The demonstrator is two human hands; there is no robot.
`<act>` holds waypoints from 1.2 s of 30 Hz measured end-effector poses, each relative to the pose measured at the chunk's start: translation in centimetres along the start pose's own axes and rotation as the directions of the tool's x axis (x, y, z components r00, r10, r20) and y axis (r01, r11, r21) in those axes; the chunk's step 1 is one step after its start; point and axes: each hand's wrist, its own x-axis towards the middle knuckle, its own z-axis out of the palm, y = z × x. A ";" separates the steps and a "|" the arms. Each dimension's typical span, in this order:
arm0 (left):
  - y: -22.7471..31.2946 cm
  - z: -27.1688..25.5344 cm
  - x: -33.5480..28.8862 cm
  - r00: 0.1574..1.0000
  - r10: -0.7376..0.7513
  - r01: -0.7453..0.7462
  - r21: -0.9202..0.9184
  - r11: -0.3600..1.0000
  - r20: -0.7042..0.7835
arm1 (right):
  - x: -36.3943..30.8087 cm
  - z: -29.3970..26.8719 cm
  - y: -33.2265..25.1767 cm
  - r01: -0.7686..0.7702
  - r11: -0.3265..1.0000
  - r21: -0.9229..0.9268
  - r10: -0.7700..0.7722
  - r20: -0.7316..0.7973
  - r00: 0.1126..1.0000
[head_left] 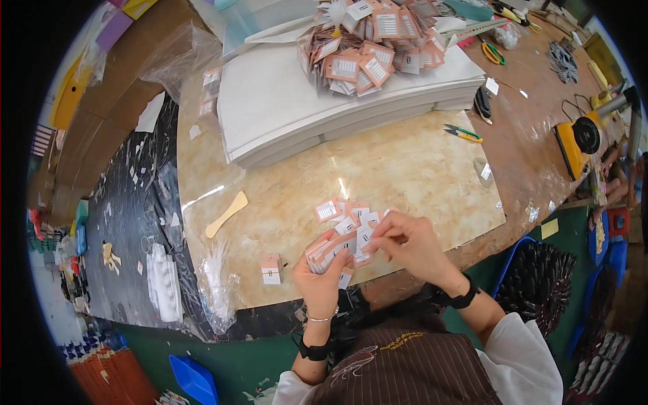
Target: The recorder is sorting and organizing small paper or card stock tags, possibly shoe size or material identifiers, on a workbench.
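My left hand is closed around a small stack of pink-and-white tags above the near edge of the table. Just to its right, my right hand hovers with thumb and fingers drawn together in a pinch. What those fingertips hold, if anything, is too small to make out. Beneath and beyond both hands, a loose pile of similar tags lies spread on the marbled tabletop. One separate tag rests to the left of my left hand.
A thick stack of white sheets carries a large heap of tags at the back. Green-handled thread snips lie to its right. A cream bone-shaped tool and clear plastic strands are at left. Right stands a yellow device.
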 end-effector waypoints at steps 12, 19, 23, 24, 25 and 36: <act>0.1 0.5 -1.1 0.992 0.117 -0.101 0.233 0.967 -0.055 | 0.0 2.6 0.4 0.002 0.993 -0.114 -0.001 0.012 1.000; -0.3 -0.4 -0.5 0.954 0.291 -0.287 0.524 0.802 0.077 | 1.2 1.3 2.6 -0.124 0.970 0.210 0.068 0.253 0.965; 0.2 -1.6 -0.3 0.965 0.196 -0.262 0.561 0.785 0.177 | 2.5 0.2 2.5 -0.324 0.901 0.289 0.185 0.419 0.889; 0.1 -1.7 -0.2 0.965 0.167 -0.253 0.570 0.782 0.200 | 2.8 -0.1 2.5 -0.377 0.881 0.287 0.232 0.432 0.872; -0.2 -1.9 -0.1 0.970 0.151 -0.233 0.544 0.806 0.191 | 3.4 -0.1 2.9 -0.299 0.914 0.274 0.214 0.300 0.929; -4.0 -2.9 1.5 0.987 -0.136 0.155 0.310 0.938 -0.084 | 3.6 -8.3 5.5 -0.181 0.777 -0.603 -0.184 -0.492 0.851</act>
